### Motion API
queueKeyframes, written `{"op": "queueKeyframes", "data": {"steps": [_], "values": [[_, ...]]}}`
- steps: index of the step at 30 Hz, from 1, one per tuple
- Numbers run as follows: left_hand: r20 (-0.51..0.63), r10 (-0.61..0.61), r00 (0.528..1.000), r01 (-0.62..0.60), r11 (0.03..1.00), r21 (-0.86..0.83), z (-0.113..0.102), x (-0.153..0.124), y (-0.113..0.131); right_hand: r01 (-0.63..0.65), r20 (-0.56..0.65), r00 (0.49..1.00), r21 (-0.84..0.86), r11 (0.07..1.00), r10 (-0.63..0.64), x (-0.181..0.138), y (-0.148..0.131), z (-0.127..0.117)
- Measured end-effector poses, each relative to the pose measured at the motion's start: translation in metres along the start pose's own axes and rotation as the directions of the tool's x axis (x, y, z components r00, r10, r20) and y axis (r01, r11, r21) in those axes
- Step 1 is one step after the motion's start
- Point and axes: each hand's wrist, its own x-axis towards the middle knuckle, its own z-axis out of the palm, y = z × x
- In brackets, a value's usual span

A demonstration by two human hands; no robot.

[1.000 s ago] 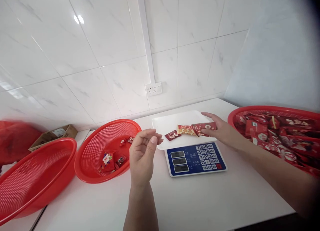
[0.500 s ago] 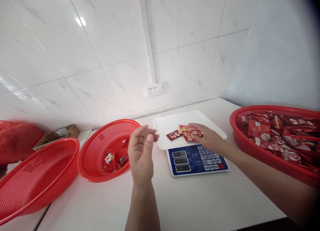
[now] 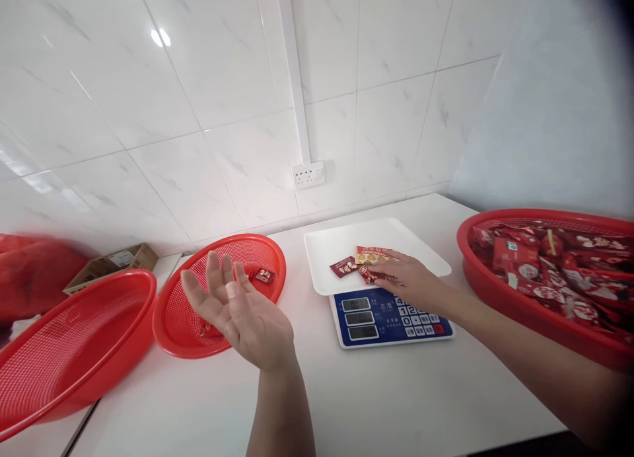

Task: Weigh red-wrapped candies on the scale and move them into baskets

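My left hand [image 3: 242, 315] is held palm up in front of the middle red basket [image 3: 173, 325], its fingers spread and nothing in them. It hides part of that basket, where a dark red snack packet [image 3: 265, 276] shows. Over the white tray [image 3: 321, 239] of a blue scale [image 3: 381, 335], my right hand [image 3: 409, 279] has its fingers closed on a small red snack packet [image 3: 367, 274]. Beside that lie a maroon packet [image 3: 343, 267] and a red-and-yellow packet [image 3: 371, 254], both on the tray. The fingers partly cover the red-and-yellow one.
A large red basket [image 3: 470, 246] full of red packets stands at the right. Another red basket [image 3: 79, 391] is tilted at the left, near a cardboard box [image 3: 89, 272] and a red bag [image 3: 37, 272]. A socket [image 3: 308, 174] is on the tiled wall.
My left hand has moved left toward the middle basket, and its curled fingers have spread. My right hand stays over the tray; more of the red-and-yellow packet shows now.
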Motion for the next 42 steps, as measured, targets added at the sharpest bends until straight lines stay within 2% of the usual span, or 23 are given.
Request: {"op": "queueKeyframes", "data": {"steps": [8,12,17,23,26,29,33,42], "values": [[0.022,-0.092,0.996,0.093,0.995,-0.045,-0.004,0.002,-0.004,0.055,0.005,0.998,-0.17,0.984,-0.055,0.001,-0.002,-0.002],[0.03,-0.112,0.993,0.114,0.992,-0.062,-0.002,0.001,-0.003,0.043,-0.003,0.999,-0.137,0.99,-0.044,-0.009,-0.004,-0.004],[0.029,-0.111,0.993,0.112,0.992,-0.053,-0.002,0.0,-0.003,0.004,-0.119,0.993,-0.048,0.999,-0.009,-0.026,-0.002,-0.013],[-0.069,0.051,0.996,-0.049,0.998,0.032,0.001,-0.002,0.007,-0.117,-0.232,0.965,0.031,0.993,0.121,-0.06,-0.011,-0.018],[-0.086,0.051,0.995,-0.047,0.998,0.045,0.003,-0.001,0.007,-0.155,-0.289,0.944,0.033,0.987,0.158,-0.079,-0.013,-0.015],[-0.052,0.03,0.998,-0.025,0.996,0.091,0.002,0.0,0.001,-0.16,-0.307,0.939,0.007,0.987,0.154,-0.095,-0.007,-0.007],[0.013,0.019,1.0,-0.022,0.967,0.253,0.0,0.001,-0.005,-0.131,-0.316,0.941,-0.024,0.991,0.117,-0.106,0.003,0.005],[0.074,0.056,0.996,-0.082,0.906,0.415,0.003,-0.005,0.002,-0.128,-0.251,0.96,0.015,0.992,0.127,-0.105,-0.004,0.015]]}}
